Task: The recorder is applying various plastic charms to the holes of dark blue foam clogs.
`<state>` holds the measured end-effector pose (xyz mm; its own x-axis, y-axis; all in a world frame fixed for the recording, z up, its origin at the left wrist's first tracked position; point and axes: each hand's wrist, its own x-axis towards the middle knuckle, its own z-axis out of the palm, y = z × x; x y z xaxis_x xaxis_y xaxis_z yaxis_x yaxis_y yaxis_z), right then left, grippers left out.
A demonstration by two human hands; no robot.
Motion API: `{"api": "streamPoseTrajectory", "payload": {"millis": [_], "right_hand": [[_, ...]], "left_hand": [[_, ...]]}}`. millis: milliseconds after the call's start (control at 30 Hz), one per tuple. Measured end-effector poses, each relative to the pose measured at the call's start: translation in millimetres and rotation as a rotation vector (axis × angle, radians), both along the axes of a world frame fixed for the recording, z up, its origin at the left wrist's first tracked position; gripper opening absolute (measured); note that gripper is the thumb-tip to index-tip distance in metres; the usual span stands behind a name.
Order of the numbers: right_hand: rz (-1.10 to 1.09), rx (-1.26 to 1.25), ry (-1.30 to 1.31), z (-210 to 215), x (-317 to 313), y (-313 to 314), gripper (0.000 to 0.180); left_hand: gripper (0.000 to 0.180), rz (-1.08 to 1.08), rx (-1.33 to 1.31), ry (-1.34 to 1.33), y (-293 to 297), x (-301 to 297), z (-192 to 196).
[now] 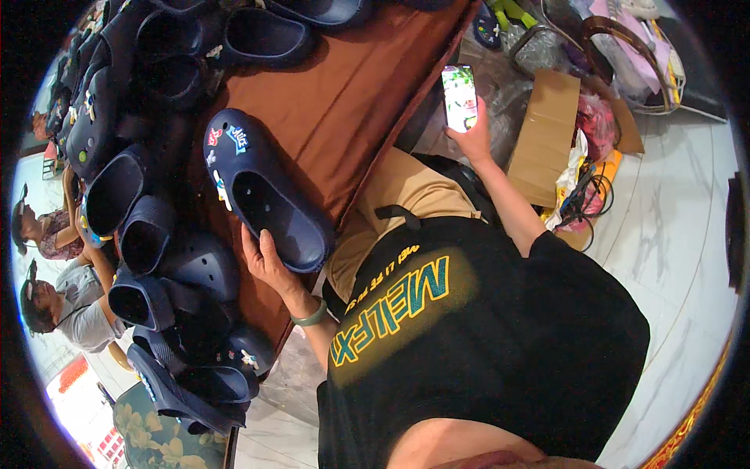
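Observation:
My left hand (269, 262) grips a dark blue clog (254, 160) near its heel, thumb and fingers along the side edge. Colourful charms are fixed on the clog's toe, which points away from me to the upper left. A brown cloth-covered table (344, 94) lies beneath the clog. Wrapped around a phone (460, 98) with a lit, mostly white and green screen, my right hand (473, 139) is off the table's right edge. Many similar dark blue clogs (199, 266) are heaped along the table's left side, close to my left hand.
A cardboard box (543, 141) with plastic packaging and a black cable stands on the right. Beyond it is a bag with brown handles (629, 47). Two people (74, 305) are past the heap at far left. A flower-patterned cover (168, 430) shows at lower left.

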<state>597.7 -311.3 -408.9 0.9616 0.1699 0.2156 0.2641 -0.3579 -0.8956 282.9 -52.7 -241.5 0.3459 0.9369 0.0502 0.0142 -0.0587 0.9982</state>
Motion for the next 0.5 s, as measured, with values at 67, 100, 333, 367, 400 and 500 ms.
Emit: {"api": "streamPoseTrajectory", "payload": {"millis": [67, 100, 333, 367, 400, 500], "right_hand": [[0.010, -0.025, -0.010, 4, 1, 6, 0.085], [0.016, -0.050, -0.019, 6, 2, 11, 0.084], [0.108, 0.025, 0.067, 18, 46, 72, 0.065], [0.105, -0.004, -0.008, 2, 65, 72, 0.068], [0.005, -0.182, -0.057, -44, 101, 58, 0.060], [-0.008, 0.808, 0.538, -24, 105, 125, 0.045]], "left_hand": [[0.043, 0.016, -0.005, -0.021, 0, 0, 0], [0.043, 0.027, -0.001, -0.024, 0, 0, 1], [0.050, 0.009, 0.009, 0.050, 0, -8, 5], [0.050, -0.011, 0.024, 0.039, 2, -7, 1], [0.050, -0.072, 0.040, 0.020, 4, 6, 2], [0.051, -0.029, 0.078, 0.027, 2, -8, -6]]}}
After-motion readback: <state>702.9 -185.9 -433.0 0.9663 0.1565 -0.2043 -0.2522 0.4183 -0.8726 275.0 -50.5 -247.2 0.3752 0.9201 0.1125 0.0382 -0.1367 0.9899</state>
